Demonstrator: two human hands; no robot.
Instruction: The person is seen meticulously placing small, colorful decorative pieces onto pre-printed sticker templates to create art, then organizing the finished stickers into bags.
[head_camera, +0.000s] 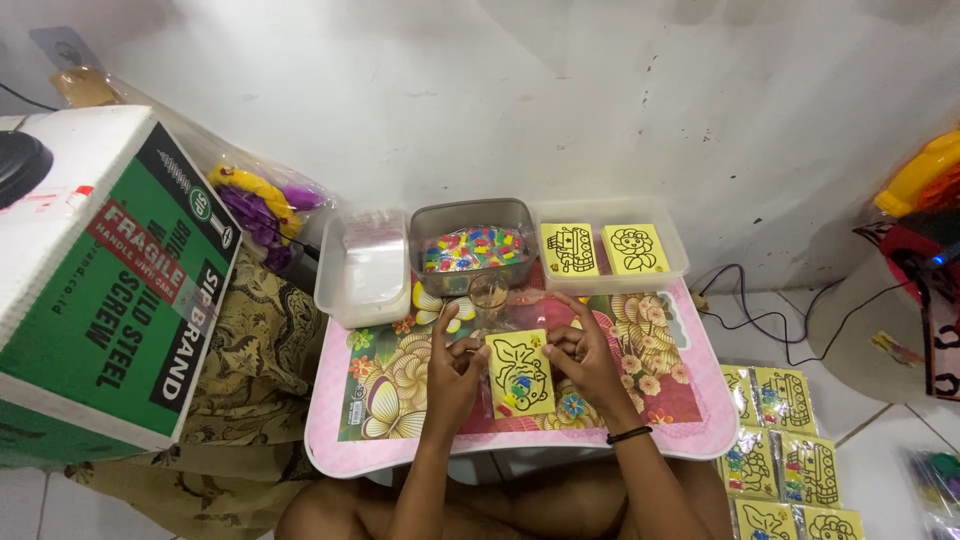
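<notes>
I see both hands pinching one yellow card.
My left hand (452, 372) and right hand (585, 362) grip the yellow picture card (519, 374) above the pink surface (690, 425); behind it sit three plastic tubs (470, 245), and a green-and-white carton (110, 280) stands far left.

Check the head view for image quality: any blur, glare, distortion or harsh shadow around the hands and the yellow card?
Head view: even, soft light; the yellow card between left hand and right hand is sharp, no glare; wide-angle bending at the edges skews the green box; only faint shadows on the pink table.
</notes>
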